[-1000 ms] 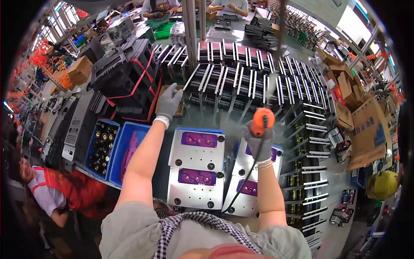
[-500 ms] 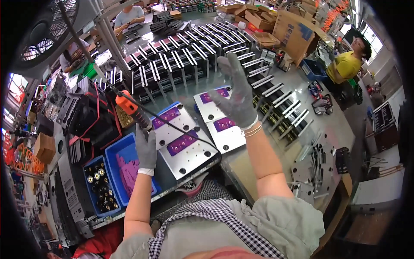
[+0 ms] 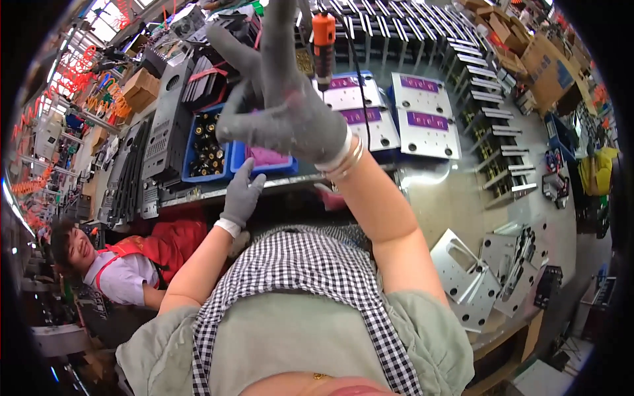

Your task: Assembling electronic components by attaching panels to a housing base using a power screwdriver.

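My right hand point(image 3: 284, 105), in a grey glove, is raised toward the camera with its fingers spread, holding nothing. It covers part of the bench behind it. Lower down, my gloved left hand point(image 3: 241, 198) is in front of the bench edge, empty, its fingers apart. Just beyond the left hand is a blue bin point(image 3: 284, 169) with pink-purple pieces point(image 3: 264, 156). An orange and black power screwdriver point(image 3: 323, 49) hangs upright past my right hand. Silver metal plates point(image 3: 428, 140) with purple panels point(image 3: 428, 121) lie on the bench to the right.
Beside the pink pieces, another blue bin point(image 3: 187, 173) holds black round parts. A row of black racks with silver bars point(image 3: 485, 92) curves along the far right. Loose metal plates point(image 3: 472, 307) lie at the right. A person in a red apron point(image 3: 175, 244) is close at the left.
My left hand has come off the screwdriver and drawn back toward me. My right hand has swung left and nearer the camera. The view has turned left, and a person in red now shows.
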A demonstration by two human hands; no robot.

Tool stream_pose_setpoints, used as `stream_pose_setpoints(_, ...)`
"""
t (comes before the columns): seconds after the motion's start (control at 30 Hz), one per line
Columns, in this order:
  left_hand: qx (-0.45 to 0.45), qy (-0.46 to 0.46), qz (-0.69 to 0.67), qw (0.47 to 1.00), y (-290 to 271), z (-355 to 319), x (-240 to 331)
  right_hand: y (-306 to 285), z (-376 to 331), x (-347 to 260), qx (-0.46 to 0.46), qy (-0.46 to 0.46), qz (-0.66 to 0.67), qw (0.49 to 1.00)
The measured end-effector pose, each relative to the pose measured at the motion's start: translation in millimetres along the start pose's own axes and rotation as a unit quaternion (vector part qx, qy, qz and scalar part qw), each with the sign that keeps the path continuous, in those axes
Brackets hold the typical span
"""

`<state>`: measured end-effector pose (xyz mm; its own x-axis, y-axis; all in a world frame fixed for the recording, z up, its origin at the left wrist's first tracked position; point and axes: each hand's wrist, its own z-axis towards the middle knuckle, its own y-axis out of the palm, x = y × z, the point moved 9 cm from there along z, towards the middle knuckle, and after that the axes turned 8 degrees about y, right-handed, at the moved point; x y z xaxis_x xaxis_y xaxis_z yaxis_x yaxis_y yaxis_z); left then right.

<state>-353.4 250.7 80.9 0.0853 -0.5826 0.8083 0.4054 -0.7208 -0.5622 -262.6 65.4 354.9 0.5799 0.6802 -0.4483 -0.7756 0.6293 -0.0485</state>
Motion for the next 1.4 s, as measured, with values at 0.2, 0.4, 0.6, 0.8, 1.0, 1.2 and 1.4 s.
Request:
stream_pose_setpoints(0.2, -0.071, 0.01, 0.047, 0.996, 56.5, 0.1, 50.8, -44.6, -17.5, -53.6, 0.023, -0.047, -0.047, 0.997)
stream_pose_setpoints(0.4, -0.168, 0.077, 0.138, 0.973, 123.8, -1.7, 79.8, -92.8, -39.5, -89.7, 0.03, -0.033, -0.041, 0.998)
stream_pose_setpoints(0.6, -0.209, 0.045, 0.101, 0.972, 157.0, -9.6, 89.5, -113.7, -63.7, -83.6, -0.008, 0.117, 0.073, 0.99)
stream_pose_setpoints(0.8, -0.201, 0.071, 0.058, 0.975, 170.3, -8.7, 120.8, -164.8, -66.3, -83.6, 0.112, 0.127, 0.025, 0.985)
stream_pose_setpoints(1.0, -0.237, -0.001, 0.003, 0.971, 194.2, -8.8, 116.0, -151.4, -60.9, -70.7, 0.023, 0.168, -0.059, 0.984)
stream_pose_setpoints(1.2, -0.196, 0.169, 0.237, 0.937, 175.2, 6.0, 103.2, -160.8, -97.4, -30.7, 0.028, 0.205, -0.004, 0.978)
stream_pose_setpoints(1.4, -0.067, 0.139, 0.235, 0.96, 96.4, 30.1, 41.3, -133.9, -278.3, 98.6, -0.041, 0.645, -0.028, 0.763)
